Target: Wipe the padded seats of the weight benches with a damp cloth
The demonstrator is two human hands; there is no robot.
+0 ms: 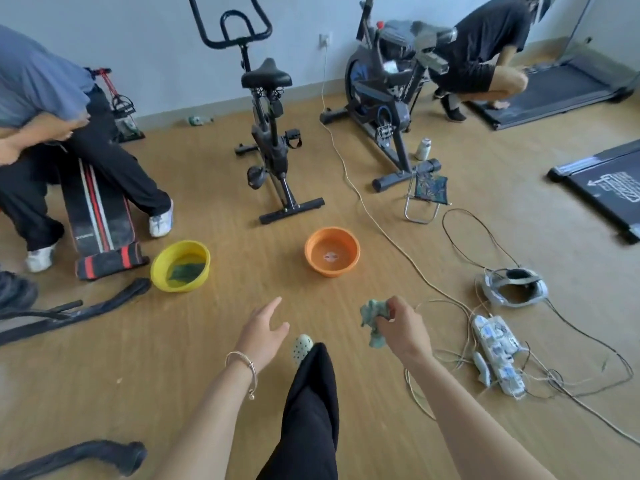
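Green cloth (372, 322) bunching in gripping right hand (403, 325), left hand (263, 332) spreading open, holding nothing, two basins (180, 266) lying beyond both.

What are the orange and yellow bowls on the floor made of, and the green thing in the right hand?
The orange bowl and yellow bowl look like smooth moulded plastic: even bright colour, slight sheen, thin rims. The green bundle held in the right hand seems soft cloth: it crumples and hangs in folds.

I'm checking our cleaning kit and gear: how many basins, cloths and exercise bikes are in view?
Basins: 2, yellow basin, orange basin
Cloths: 2, held cloth in right hand, green cloth in yellow basin
Exercise bikes: 2, near bike, far bike
Total: 6
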